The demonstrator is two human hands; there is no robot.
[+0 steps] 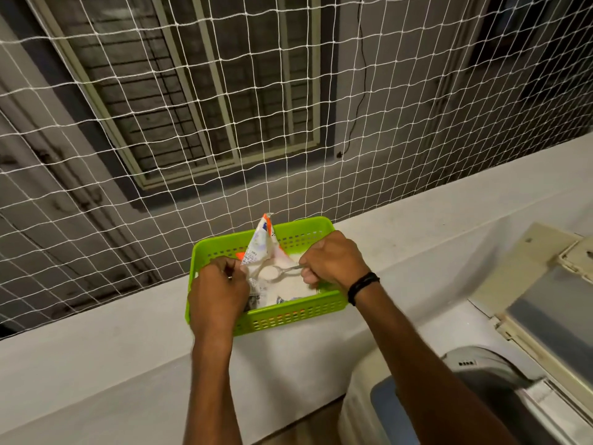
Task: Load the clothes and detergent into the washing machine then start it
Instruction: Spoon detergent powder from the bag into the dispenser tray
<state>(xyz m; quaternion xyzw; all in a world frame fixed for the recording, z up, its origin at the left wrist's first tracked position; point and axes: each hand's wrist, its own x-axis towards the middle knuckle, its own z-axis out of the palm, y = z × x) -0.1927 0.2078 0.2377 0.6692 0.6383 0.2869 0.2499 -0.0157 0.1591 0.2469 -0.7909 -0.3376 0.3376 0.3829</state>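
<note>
Left hand grip pinching detergent packet | right hand grip pinching spoon (fingertips hidden)

A white string net stretches across the whole opening above a pale, plastered ledge. Behind the net, a grey wall holds a cream-framed window with dark bars over its panes. A thin black wire hangs down the wall just beside the window, and the light is dim and flat.
</note>
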